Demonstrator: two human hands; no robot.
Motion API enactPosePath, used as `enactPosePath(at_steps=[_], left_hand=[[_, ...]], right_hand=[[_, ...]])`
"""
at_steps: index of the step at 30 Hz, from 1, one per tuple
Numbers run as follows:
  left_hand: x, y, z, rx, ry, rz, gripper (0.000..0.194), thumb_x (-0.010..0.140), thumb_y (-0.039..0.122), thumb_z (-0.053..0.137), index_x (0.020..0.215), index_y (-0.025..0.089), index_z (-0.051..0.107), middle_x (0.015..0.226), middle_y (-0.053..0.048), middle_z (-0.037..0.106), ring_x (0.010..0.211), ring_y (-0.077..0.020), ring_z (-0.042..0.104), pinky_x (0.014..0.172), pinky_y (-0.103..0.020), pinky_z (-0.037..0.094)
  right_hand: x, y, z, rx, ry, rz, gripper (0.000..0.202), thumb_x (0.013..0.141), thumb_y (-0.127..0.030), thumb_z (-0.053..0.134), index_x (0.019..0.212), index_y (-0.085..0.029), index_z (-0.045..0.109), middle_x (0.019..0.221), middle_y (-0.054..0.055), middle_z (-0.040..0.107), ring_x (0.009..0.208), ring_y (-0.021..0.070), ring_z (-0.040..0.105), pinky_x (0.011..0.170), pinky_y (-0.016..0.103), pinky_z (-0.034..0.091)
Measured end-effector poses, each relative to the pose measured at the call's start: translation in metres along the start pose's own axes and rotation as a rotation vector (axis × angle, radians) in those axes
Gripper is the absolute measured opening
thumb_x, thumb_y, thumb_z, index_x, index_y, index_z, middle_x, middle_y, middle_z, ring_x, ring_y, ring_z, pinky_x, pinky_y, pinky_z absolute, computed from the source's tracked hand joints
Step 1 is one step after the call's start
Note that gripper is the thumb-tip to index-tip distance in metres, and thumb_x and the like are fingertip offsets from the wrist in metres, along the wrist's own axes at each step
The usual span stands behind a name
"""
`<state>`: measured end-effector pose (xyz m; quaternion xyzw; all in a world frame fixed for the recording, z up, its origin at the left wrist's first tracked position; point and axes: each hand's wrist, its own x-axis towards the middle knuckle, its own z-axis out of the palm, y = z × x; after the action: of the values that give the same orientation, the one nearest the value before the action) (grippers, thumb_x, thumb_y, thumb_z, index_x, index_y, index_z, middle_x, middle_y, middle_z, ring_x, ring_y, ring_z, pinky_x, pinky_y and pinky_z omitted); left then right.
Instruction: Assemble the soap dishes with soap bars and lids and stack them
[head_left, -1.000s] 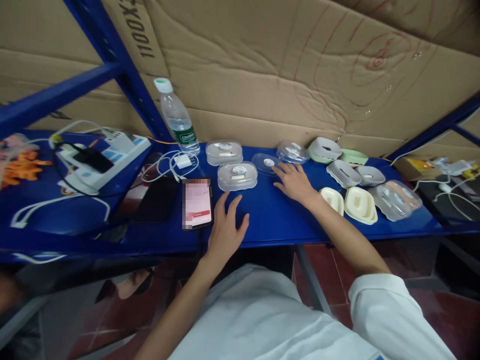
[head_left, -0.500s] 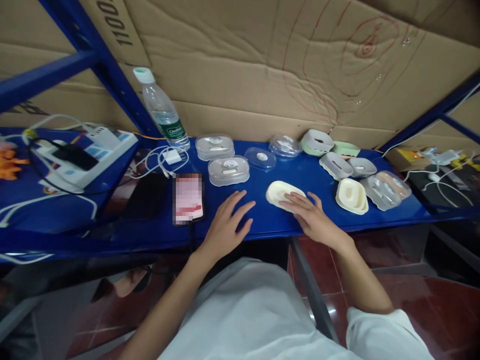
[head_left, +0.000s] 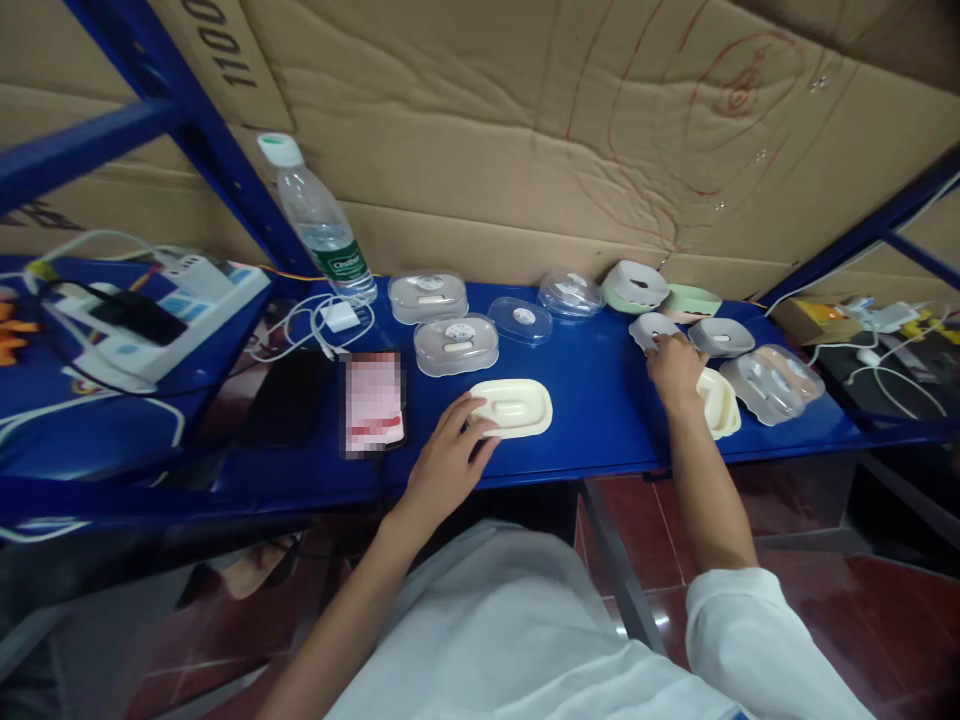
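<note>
Our left grip (head_left: 478, 425) has its fingers loosely spread at the cream tray (head_left: 516, 408), which lies on the blue surface (head_left: 592, 420) just inside the front edge, bare room to its right. Our right grip (head_left: 676, 362), farther out, partly covers a grey tray (head_left: 651, 331); its fingertips are hidden, so we cannot tell whether it grasps.

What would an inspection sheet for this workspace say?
Surface: glossy blue shelf top; no spills seen.
Things: oval cream plastic tray, its end at the fingertips of the left hand; shallow grey plastic shell, under the fingers of the right hand.
Clutter: clear green-labelled bottle, standing; pink-screened phone, lying flat.
Hands: left spread; right's grip partly hidden.
Cables: white cable loops beside a white power strip.
Surroundings: brown cardboard wall, red curved lines.
</note>
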<state>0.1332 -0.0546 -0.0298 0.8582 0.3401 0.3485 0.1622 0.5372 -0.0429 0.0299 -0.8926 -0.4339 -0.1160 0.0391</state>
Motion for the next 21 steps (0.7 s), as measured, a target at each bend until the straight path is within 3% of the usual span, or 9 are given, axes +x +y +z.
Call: enactPosePath(at_steps=[2, 4, 7, 9, 12, 16, 21], left_hand=[[-0.001, 0.0, -0.001, -0.043, 0.007, -0.03, 0.014, 0.105, 0.026, 0.061, 0.115, 0.024, 0.07, 0.139, -0.01, 0.065, 0.146, -0.0293, 0.055, 0.121, -0.051, 0.05], [-0.001, 0.002, -0.003, -0.081, -0.014, -0.081, 0.025, 0.103, 0.027, 0.064, 0.128, 0.026, 0.065, 0.142, -0.01, 0.063, 0.145, -0.0282, 0.056, 0.121, -0.05, 0.051], [0.0, 0.005, -0.005, -0.112, -0.026, -0.165, 0.055, 0.1, 0.026, 0.069, 0.151, 0.031, 0.05, 0.163, -0.011, 0.046, 0.148, -0.0296, 0.053, 0.121, -0.05, 0.05], [0.0, 0.005, -0.005, -0.112, -0.006, -0.18, 0.069, 0.099, 0.026, 0.071, 0.16, 0.034, 0.041, 0.174, -0.013, 0.029, 0.153, -0.0325, 0.048, 0.122, -0.053, 0.048], [-0.001, 0.001, -0.004, -0.087, -0.001, -0.11, 0.068, 0.101, 0.023, 0.067, 0.162, 0.034, 0.04, 0.177, -0.013, 0.024, 0.159, -0.0343, 0.038, 0.125, -0.055, 0.044], [-0.002, -0.002, -0.002, -0.072, -0.022, -0.09, 0.062, 0.103, 0.022, 0.063, 0.161, 0.034, 0.044, 0.175, -0.013, 0.031, 0.161, -0.0331, 0.035, 0.128, -0.056, 0.038], [-0.001, 0.002, -0.006, -0.169, -0.011, -0.163, 0.08, 0.1, 0.036, 0.072, 0.167, 0.035, 0.03, 0.174, -0.012, 0.034, 0.159, -0.0293, 0.039, 0.129, -0.051, 0.038]], right_hand=[[-0.01, -0.006, -0.004, 0.016, 0.033, -0.033, 0.04, 0.101, -0.022, 0.052, 0.134, -0.01, 0.07, 0.132, 0.025, 0.068, 0.122, 0.0397, 0.064, 0.102, 0.056, 0.043], [-0.03, -0.012, -0.009, 0.062, 0.109, -0.141, 0.041, 0.103, -0.023, 0.05, 0.137, -0.013, 0.069, 0.131, 0.022, 0.069, 0.12, 0.0376, 0.064, 0.102, 0.053, 0.043], [-0.072, -0.028, -0.018, 0.221, 0.183, -0.522, 0.036, 0.106, -0.027, 0.051, 0.136, -0.02, 0.07, 0.125, 0.015, 0.073, 0.116, 0.0329, 0.065, 0.107, 0.053, 0.041], [-0.098, -0.044, -0.022, 0.363, 0.131, -0.828, 0.033, 0.109, -0.028, 0.05, 0.134, -0.024, 0.071, 0.124, 0.011, 0.074, 0.117, 0.0283, 0.065, 0.112, 0.051, 0.039], [-0.125, -0.072, -0.026, 0.519, 0.016, -1.106, 0.032, 0.111, -0.026, 0.048, 0.135, -0.026, 0.07, 0.129, 0.01, 0.072, 0.124, 0.0245, 0.063, 0.113, 0.046, 0.042], [-0.133, -0.092, -0.029, 0.527, 0.036, -1.149, 0.03, 0.11, -0.031, 0.052, 0.133, -0.024, 0.07, 0.127, 0.012, 0.072, 0.121, 0.0265, 0.064, 0.103, 0.044, 0.046], [-0.133, -0.091, -0.029, 0.679, 0.08, -1.086, 0.027, 0.109, -0.034, 0.058, 0.131, -0.025, 0.07, 0.118, 0.008, 0.077, 0.109, 0.0237, 0.069, 0.098, 0.041, 0.048]])
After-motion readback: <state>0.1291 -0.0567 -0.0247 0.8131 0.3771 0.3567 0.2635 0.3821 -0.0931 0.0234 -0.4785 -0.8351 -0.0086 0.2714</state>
